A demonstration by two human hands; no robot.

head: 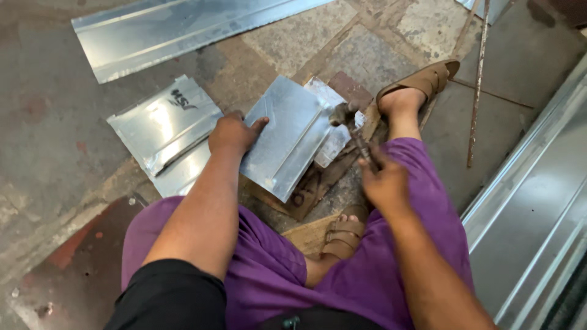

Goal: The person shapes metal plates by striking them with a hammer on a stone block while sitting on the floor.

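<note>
Right grip [384,181] on one hammer [351,125]

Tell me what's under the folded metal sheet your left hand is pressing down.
Under the folded sheet, held by the left hand, another metal piece and a wooden block stick out. How far they run beneath it is covered.

No pkgs, signs or screens, only label-like thing: black handwritten marking [181,99] on bent galvanised sheet [165,122], floor's upper-left area, nr left hand [231,133]
</note>
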